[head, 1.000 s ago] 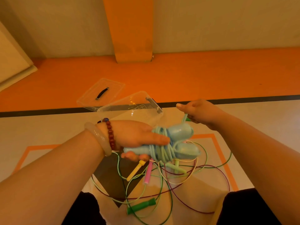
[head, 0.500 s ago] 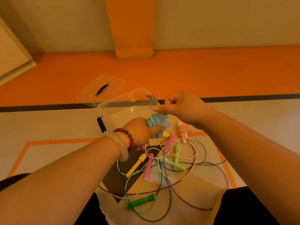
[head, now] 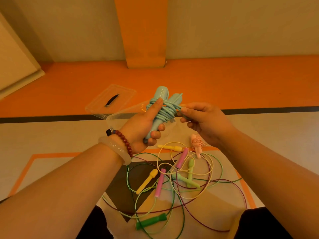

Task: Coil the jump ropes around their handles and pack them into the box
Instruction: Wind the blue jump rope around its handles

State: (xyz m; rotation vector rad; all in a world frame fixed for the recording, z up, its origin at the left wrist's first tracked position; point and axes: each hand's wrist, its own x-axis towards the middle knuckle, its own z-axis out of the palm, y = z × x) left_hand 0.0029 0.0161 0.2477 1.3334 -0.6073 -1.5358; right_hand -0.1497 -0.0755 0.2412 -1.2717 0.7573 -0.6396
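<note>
While the left hand (head: 140,125) grips the coiled blue jump rope (head: 164,112) and the right hand (head: 207,123) pinches its cord, cream-and-orange floor (head: 51,135) meets beige wall (head: 224,23).

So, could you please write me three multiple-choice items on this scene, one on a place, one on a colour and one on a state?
1. Where does the clear lid lie relative to the clear box?
A. on top of it
B. on the floor beyond it
C. inside it

2. What colour is the coiled rope that the left hand holds?
A. pink
B. light blue
C. yellow

3. In what state is the pale pink rope below the right hand?
A. wound around its handles, on the floor
B. spread out loose
C. packed in the box

Answers:
1 B: the lid lies flat behind the box, handle up.
2 B: both handles and the coils in that hand are light blue.
3 A: its cord wraps its handles, and it lies outside the box.
</note>
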